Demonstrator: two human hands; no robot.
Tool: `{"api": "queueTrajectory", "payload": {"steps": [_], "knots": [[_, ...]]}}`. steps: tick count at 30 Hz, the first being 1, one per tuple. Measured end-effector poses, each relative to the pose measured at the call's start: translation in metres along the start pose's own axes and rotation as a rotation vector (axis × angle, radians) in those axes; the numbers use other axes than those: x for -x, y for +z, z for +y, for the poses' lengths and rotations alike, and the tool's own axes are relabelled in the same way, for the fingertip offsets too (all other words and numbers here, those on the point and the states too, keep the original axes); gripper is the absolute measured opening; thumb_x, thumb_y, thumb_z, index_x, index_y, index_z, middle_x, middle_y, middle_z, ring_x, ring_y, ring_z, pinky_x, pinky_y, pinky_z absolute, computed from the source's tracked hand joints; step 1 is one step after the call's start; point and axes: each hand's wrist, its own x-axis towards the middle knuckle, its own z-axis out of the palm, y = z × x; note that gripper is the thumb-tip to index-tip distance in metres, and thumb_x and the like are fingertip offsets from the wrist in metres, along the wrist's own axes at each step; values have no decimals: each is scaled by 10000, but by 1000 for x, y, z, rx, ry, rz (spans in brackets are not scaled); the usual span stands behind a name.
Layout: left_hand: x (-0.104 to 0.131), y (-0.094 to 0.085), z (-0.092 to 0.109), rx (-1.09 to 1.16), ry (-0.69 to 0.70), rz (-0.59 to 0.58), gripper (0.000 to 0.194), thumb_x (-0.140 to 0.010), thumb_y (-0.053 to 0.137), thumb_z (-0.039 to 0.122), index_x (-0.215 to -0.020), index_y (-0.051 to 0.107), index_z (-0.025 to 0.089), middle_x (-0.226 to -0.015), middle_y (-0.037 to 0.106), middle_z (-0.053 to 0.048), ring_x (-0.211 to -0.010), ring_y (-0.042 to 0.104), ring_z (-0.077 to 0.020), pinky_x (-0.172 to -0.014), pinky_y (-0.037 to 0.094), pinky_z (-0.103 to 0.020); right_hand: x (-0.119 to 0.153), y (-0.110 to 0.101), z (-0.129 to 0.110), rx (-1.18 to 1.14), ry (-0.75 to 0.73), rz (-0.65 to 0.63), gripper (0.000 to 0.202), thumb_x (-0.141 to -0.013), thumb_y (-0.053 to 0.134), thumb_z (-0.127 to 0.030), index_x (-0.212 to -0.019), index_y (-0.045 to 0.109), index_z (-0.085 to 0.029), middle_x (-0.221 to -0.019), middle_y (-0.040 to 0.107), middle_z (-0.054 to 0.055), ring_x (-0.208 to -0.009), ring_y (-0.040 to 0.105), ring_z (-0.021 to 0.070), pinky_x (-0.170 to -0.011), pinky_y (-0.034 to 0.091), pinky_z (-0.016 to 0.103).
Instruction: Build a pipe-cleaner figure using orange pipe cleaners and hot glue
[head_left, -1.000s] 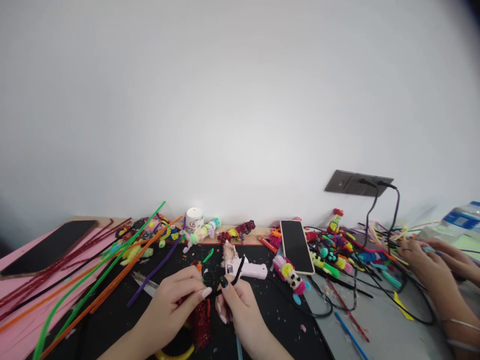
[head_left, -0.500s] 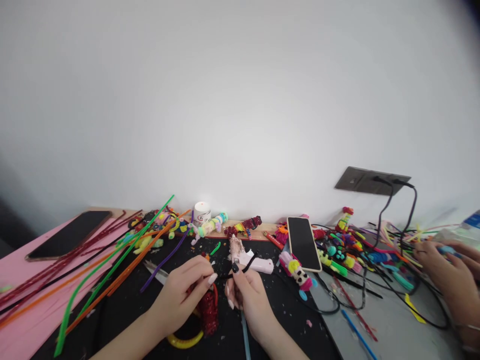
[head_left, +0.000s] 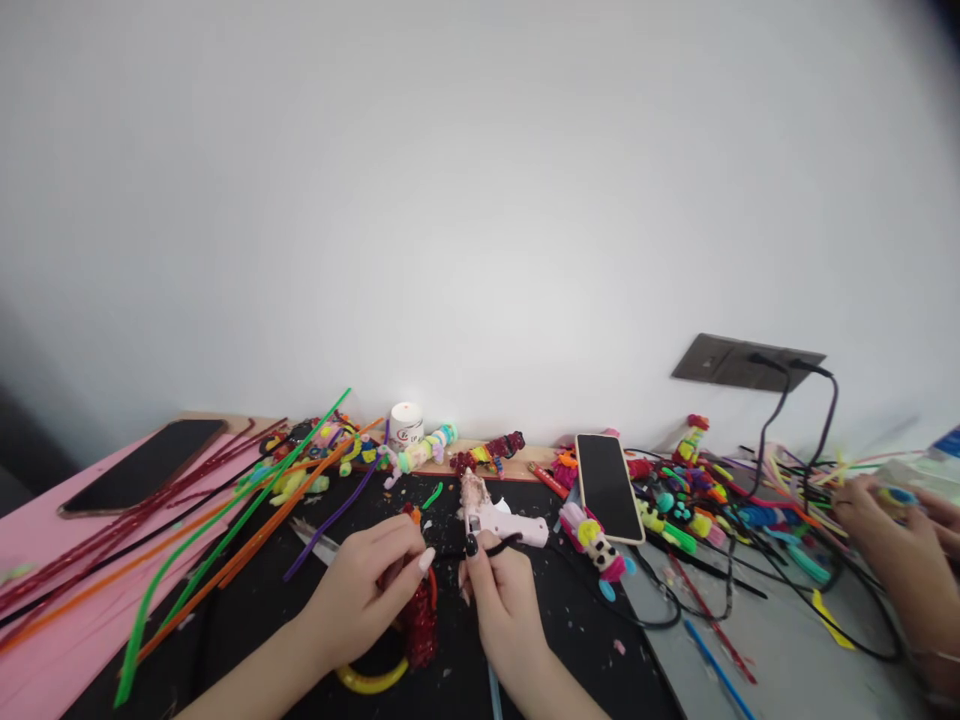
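Note:
My left hand is closed, fingertips pinching one end of a short black pipe cleaner. The thumb and fingers of my right hand close on the same piece, and its free end pokes out to the right. A dark red tinsel pipe-cleaner figure with an orange-red strand is just below my left fingers; whether they touch it is hidden. Beyond my right hand lies a pale pink glue gun, its nozzle end crusted with residue. Scissors show partly behind my left hand, and a yellow ring lies below it.
Loose pipe cleaners fan across a pink sheet beside a dark phone. Another phone, a small pipe-cleaner doll and black cables lie to the right. A co-worker's hands hold something blue there.
My right hand has shifted slightly right, away from my left, widening the gap spanned by the black pipe cleaner. My left hand stays nearly in place.

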Motion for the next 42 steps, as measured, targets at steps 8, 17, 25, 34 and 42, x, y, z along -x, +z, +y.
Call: {"api": "queueTrajectory", "payload": {"steps": [8,17,25,34,42], "knots": [[2,8,-5,-156,-47,96,286,-936,384,195,-655,435,189,-641,456,26,-587,467,-114,-572,366,-226,8,2,-4,188,-159,-62,256,-904,375,-198,-675,488,-189,-612,508,6,-573,482,140,-559,349,248],[0,8,-8,-395,111,179,277,-915,389,149,-646,436,193,-626,445,19,-544,454,-118,-531,343,-233,8,2,-5,347,-287,-65,247,-867,373,-136,-636,424,-205,-573,453,-15,-517,420,123,-516,300,246],[2,6,-10,-343,92,152,226,-927,406,172,-724,505,172,-675,512,-6,-582,501,-127,-568,384,-238,10,4,-1,287,-139,-33,280,-914,357,-206,-650,450,-200,-575,458,-11,-519,435,127,-516,310,244],[-2,11,-10,-610,224,222,248,-910,400,140,-682,485,189,-642,559,-15,-561,529,-138,-537,397,-238,10,5,-2,437,-305,-105,233,-834,394,-113,-621,409,-207,-562,415,-29,-503,382,118,-514,270,250],[-1,6,-10,-543,191,136,218,-919,409,180,-722,500,186,-665,559,-17,-574,533,-148,-542,398,-252,10,5,0,398,-192,-33,253,-864,380,-143,-622,407,-210,-557,445,-19,-490,419,121,-500,277,248]]}}
